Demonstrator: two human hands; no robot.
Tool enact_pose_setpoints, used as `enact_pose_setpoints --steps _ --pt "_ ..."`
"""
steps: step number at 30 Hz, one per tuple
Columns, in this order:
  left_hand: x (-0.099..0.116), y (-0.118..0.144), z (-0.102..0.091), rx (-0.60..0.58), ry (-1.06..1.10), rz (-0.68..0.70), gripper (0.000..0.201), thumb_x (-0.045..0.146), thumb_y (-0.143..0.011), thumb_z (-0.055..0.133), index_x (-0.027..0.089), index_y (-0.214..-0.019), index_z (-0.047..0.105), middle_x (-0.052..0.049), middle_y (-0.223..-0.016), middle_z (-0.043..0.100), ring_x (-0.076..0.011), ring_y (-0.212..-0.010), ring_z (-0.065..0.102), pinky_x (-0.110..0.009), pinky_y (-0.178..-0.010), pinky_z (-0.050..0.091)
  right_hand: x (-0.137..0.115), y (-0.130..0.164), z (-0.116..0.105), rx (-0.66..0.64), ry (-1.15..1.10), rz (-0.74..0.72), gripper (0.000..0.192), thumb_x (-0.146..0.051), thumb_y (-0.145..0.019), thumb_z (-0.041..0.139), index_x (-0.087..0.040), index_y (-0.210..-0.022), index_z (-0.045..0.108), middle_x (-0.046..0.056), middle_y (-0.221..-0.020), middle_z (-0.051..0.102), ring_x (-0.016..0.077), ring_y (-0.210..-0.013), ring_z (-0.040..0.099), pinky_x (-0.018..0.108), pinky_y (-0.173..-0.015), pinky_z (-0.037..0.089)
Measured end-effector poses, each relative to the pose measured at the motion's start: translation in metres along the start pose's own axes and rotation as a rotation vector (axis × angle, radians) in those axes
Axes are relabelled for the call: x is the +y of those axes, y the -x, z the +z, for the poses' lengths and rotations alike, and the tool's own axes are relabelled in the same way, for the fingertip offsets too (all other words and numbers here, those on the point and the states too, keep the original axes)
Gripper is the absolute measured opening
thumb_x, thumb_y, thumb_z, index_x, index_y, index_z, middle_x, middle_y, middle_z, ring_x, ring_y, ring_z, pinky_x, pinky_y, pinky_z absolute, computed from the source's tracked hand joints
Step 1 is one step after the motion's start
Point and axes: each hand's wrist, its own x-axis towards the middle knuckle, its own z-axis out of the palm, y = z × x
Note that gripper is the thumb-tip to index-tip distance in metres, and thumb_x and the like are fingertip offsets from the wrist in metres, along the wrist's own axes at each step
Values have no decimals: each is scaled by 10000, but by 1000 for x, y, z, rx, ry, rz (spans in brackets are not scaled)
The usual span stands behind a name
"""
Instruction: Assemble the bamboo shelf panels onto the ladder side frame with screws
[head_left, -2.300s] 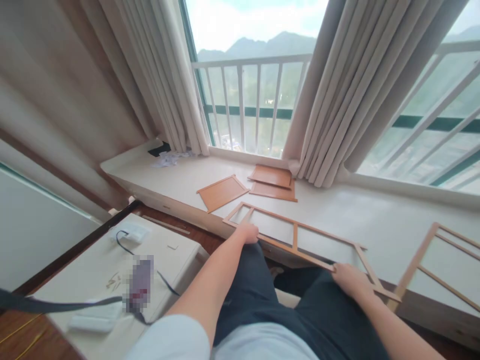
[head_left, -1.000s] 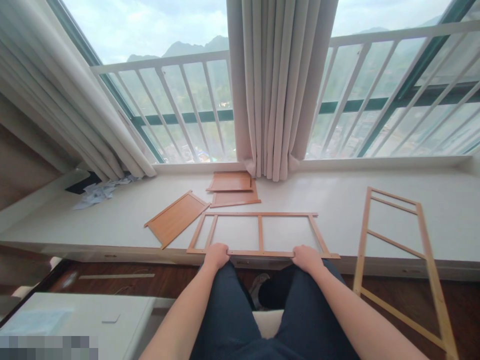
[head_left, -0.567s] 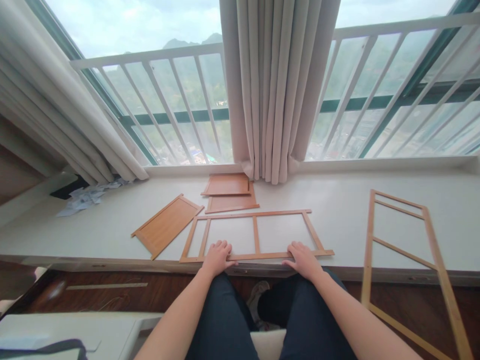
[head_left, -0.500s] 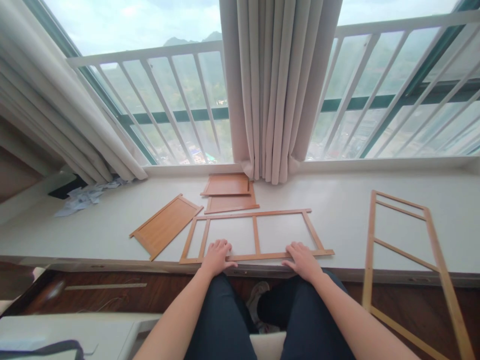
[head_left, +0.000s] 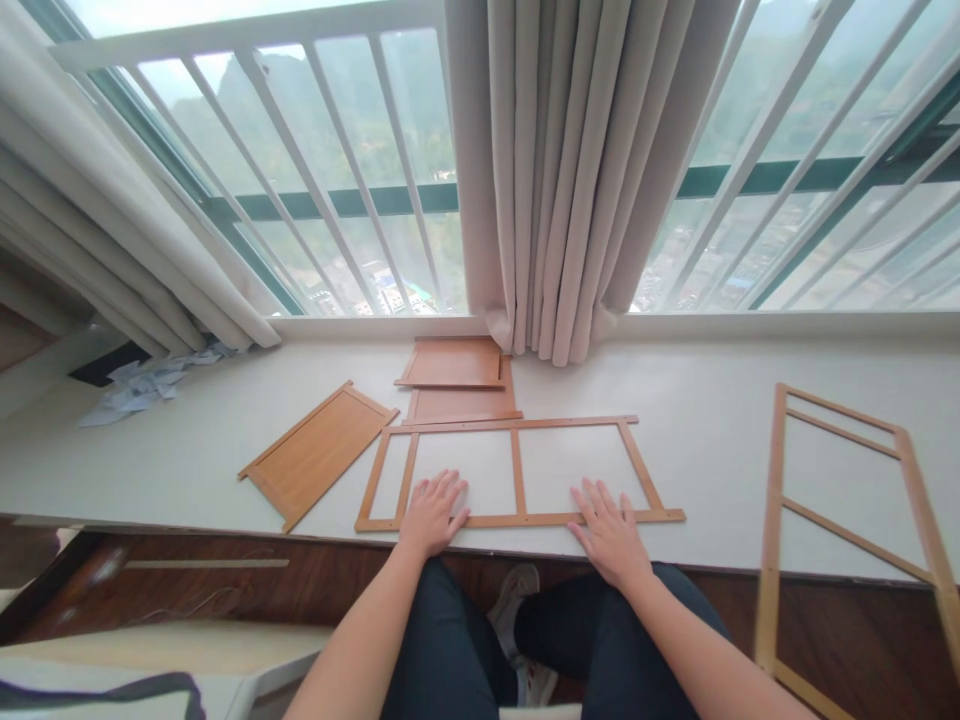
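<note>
wooden frame (head_left: pixel 518 472), one of two, lies under two spread hands (head_left: pixel 433 514) near three panels (head_left: pixel 321 452).

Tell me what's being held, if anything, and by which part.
Nothing looks gripped: the left hand and right hand lie spread over the near rail of the frame.

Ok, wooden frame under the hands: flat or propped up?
Flat: the wooden frame lies on the white ledge, which shows through its openings; left hand and right hand lie spread across the near rail.

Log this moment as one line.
left hand: open, on wooden frame | right hand: open, on wooden frame | wooden frame: flat on white ledge
</note>
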Motion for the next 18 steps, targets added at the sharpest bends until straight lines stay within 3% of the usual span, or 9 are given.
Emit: enact_pose_setpoints --steps 13,18 --pt "-10 -17 -2 -67 0 1 409 388 -969 503 294 -1355 603 -87 -1526 516 -316 -1419 410 -532 -1174 255 -2 0 -1 11 19 5 577 -369 -1003 421 -252 -1567 457 84 -1664 323 359 -1533 283 627 -1220 136" --pt "-16 -25 -2 -87 19 7 395 373 -957 511 288 -1329 610 -91 -1491 539 -319 -1391 421 -519 -1147 279 -1 0 2 11 34 1 624 -350 -977 452 -283 -1596 404 75 -1660 335 365 -1534 278 623 -1223 131"
